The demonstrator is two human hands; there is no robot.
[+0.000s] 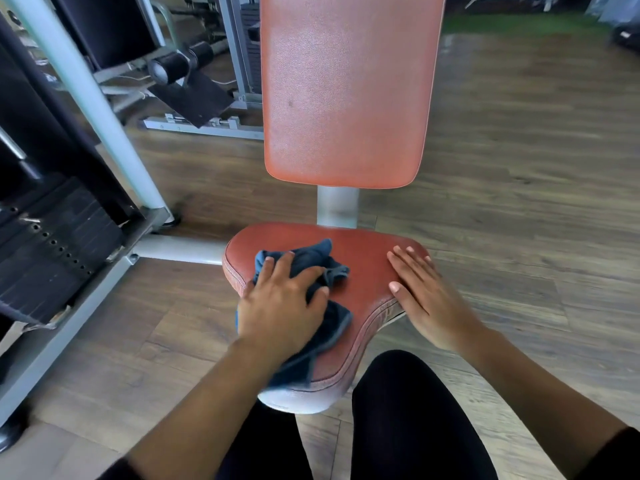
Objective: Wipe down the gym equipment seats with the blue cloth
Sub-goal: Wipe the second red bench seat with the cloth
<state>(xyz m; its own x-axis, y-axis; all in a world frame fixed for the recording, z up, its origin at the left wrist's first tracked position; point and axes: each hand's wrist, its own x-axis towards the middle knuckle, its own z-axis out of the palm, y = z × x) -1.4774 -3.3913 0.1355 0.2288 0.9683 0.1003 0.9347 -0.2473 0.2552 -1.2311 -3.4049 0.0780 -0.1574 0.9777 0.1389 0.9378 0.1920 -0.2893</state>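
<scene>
Gym, wood floor (519, 174), red seat (363, 268): our left hand (280, 306) presses spread fingers on the bunched blue cloth (311, 256) at the seat's left, right hand (422, 296) flat at its right edge; we judge the cloth soft, light, best palmed mid-bunch.

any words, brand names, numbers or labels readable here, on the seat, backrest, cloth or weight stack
No text can be read anywhere in this view.
Seat, backrest, blue cloth: no print or logo shows.
Weight stack: only pin holes show, no legible numbers.
Dark object at far upper right: a pale patch, too blurred to read.
</scene>
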